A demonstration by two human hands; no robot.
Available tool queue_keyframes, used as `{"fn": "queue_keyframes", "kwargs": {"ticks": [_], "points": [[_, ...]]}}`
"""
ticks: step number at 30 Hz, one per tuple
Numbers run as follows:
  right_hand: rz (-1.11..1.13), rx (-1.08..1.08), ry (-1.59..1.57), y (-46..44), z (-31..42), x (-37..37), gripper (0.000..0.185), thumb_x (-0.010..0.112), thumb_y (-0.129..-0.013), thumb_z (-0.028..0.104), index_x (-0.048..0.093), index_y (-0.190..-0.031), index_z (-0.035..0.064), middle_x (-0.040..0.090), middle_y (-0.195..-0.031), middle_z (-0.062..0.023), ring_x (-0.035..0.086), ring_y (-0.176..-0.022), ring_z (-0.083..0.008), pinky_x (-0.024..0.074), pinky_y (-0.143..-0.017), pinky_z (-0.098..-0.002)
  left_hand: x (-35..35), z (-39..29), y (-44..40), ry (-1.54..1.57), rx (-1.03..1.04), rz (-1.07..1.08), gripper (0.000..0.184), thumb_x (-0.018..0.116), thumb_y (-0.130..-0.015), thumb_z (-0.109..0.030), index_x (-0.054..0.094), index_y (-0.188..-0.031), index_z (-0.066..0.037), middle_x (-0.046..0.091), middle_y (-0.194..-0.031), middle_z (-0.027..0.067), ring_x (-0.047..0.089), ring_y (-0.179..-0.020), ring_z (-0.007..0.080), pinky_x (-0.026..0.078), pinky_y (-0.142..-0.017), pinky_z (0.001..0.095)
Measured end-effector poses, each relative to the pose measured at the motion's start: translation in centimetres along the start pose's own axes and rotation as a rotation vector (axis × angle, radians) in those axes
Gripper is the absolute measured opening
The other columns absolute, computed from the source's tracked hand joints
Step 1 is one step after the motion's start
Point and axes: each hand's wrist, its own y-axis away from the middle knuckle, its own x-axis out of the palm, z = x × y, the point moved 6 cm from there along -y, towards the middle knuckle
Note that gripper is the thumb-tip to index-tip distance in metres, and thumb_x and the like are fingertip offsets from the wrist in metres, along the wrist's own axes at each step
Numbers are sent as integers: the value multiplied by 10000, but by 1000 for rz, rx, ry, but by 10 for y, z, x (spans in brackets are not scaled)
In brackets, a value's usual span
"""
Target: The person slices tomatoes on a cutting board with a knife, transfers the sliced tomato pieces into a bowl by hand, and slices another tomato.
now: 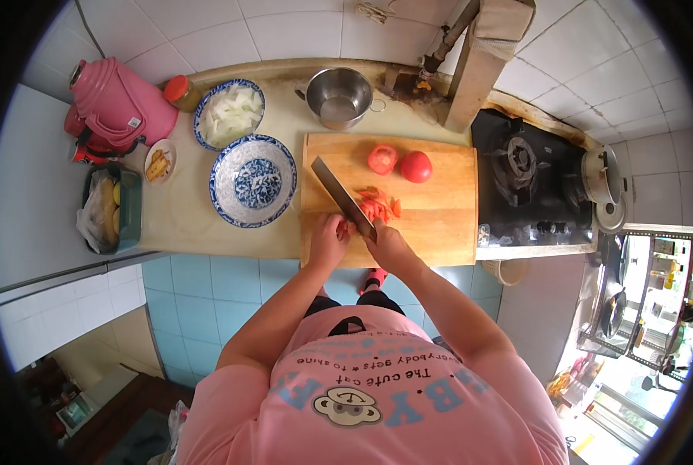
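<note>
My right hand (387,245) is closed around the handle of a kitchen knife (337,188), whose wide blade slants up and left over the wooden cutting board (439,225). Beside the blade's lower end, my left hand (330,238) has its fingers bent together; what they hold, if anything, is hidden. Cut tomato pieces (375,205) lie in a small pile just right of the blade. Farther back on the board are a tomato half (382,160), cut face showing, and a rounded red tomato (416,167).
Left of the board stands a blue-and-white bowl (253,182); behind it, a patterned dish holds sliced pale vegetable (230,115). A metal pot (339,97) sits behind the board. A gas stove (529,178) adjoins its right side. A pink thermos (122,105) is far left.
</note>
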Motion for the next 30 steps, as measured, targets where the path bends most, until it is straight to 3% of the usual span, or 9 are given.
{"fn": "queue_keyframes", "kwargs": {"ticks": [10,15,30], "points": [[-149,21,-130,24,-11,-13,291,662,-885,155,474,-1012,-27,634,-785,-288,635,-790,-474,503,-669,-507,1,-3,3,-95,-27,-127,199,707,-735,-16,594,-898,-17,565,-817,143,583,-763,323,486,-675,412],[-74,-23,-132,55,2,-29,266,658,-895,144,465,-983,-17,644,-768,-250,653,-759,-436,510,-642,-475,7,-2,3,-91,8,-135,210,715,-729,-15,572,-882,-13,581,-839,146,565,-844,347,472,-768,442],[36,-25,36,57,-5,-19,254,643,-909,146,449,-949,-12,652,-802,-236,644,-775,-439,505,-673,-481,5,-5,0,-42,-30,-114,160,674,-711,13,566,-822,-27,551,-820,147,550,-795,362,454,-701,449]]}}
